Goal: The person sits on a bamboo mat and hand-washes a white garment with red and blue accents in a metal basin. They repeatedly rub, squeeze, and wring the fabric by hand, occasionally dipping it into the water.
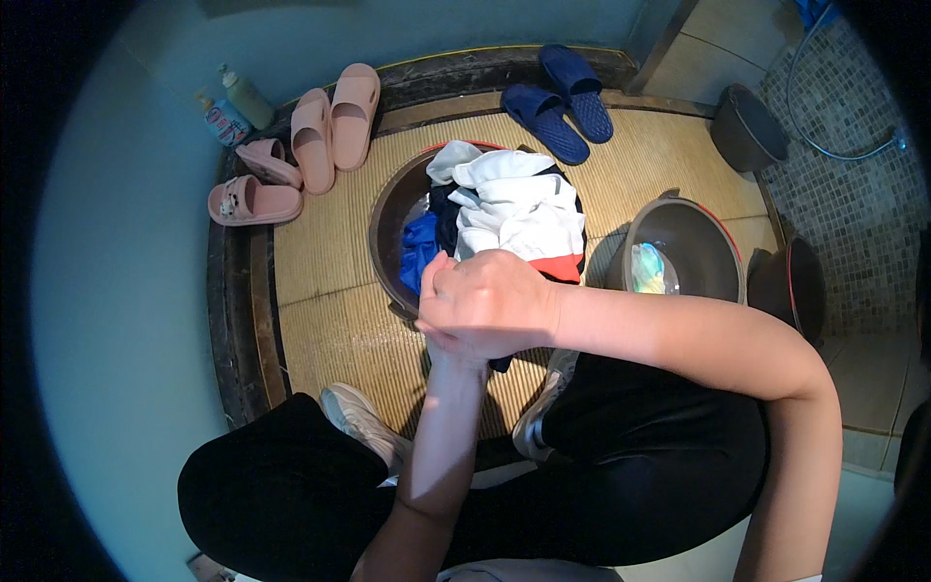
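Observation:
In front of me my right hand (495, 303) is closed over my left hand (454, 351), both just above the near side of a brown bucket (385, 218). The left hand is largely covered by the right, so its fingers are hidden. Heaped in the bucket are clothes: a white garment (514, 199) with a red band lies on top of dark cloth. A blue cloth (419, 247) is tucked against the bucket's left side. Nothing shows between my hands.
Right of the clothes stands another brown bucket (708, 238) holding a colourful packet (648, 269). Darker buckets (752, 131) stand farther right. Pink slippers (354, 116), two bottles (247, 99) and blue slippers (548, 121) line the wall edge. My shoes (364, 422) rest on ribbed yellow flooring.

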A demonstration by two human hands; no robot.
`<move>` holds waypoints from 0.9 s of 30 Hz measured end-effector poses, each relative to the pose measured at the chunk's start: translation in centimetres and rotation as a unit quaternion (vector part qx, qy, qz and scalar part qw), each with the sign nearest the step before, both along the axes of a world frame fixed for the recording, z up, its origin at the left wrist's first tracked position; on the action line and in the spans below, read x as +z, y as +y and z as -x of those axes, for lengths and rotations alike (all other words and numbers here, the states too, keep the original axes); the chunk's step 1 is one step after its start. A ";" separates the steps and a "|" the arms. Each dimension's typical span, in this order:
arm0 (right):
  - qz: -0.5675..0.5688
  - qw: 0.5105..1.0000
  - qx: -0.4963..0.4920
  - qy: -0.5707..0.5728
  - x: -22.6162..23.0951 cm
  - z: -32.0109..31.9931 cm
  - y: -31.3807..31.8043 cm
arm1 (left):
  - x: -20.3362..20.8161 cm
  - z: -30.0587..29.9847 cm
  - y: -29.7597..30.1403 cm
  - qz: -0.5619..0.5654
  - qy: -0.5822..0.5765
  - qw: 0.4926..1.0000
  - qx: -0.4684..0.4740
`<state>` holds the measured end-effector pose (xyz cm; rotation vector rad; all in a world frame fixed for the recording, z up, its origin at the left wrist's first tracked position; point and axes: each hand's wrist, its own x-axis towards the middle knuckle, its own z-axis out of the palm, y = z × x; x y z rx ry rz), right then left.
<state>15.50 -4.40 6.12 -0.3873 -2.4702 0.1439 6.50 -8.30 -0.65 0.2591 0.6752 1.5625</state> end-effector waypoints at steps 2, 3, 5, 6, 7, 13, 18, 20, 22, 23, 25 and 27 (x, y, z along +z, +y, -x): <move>0.021 0.999 -0.027 0.001 0.2 0.0 0.2 | 0.3 -0.1 0.0 -0.044 -0.027 0.999 0.006; 0.028 0.999 -0.040 0.006 0.2 0.1 0.2 | 0.3 -0.1 0.0 -0.071 -0.038 0.997 0.010; 0.032 0.998 -0.057 0.012 0.1 -0.2 0.5 | 0.2 -0.9 0.5 -0.177 -0.084 0.980 0.021; 0.028 0.998 -0.060 0.013 -0.1 -0.5 0.7 | 0.6 -1.2 0.5 -0.157 -0.082 0.984 0.030; 0.023 0.998 -0.063 0.014 -0.3 -0.8 0.8 | 1.1 -0.7 -0.4 0.013 -0.061 0.998 0.002; 0.024 0.997 -0.077 0.015 0.2 -0.5 0.6 | 2.1 -0.5 -0.4 0.040 -0.076 0.996 0.003; 0.032 0.995 -0.096 -0.004 0.3 -0.7 0.8 | 2.3 -0.3 0.0 0.099 -0.098 0.990 -0.010; 0.049 0.992 -0.112 -0.011 0.2 -0.9 1.0 | 2.4 -0.3 0.1 0.109 -0.114 0.987 -0.007; 0.068 0.989 -0.135 -0.006 -0.4 -1.1 1.3 | 2.8 -0.7 0.2 0.127 -0.122 0.984 0.009; 0.092 0.985 -0.144 -0.009 -0.6 -1.4 1.5 | 3.3 -0.7 0.2 0.148 -0.132 0.980 0.000; 0.111 0.977 -0.181 -0.033 -1.0 -2.0 2.1 | 4.0 -0.9 0.4 0.189 -0.151 0.970 -0.017; 0.130 0.969 -0.201 -0.057 -1.0 -2.1 2.2 | 3.3 -0.9 0.4 0.178 -0.147 0.973 -0.007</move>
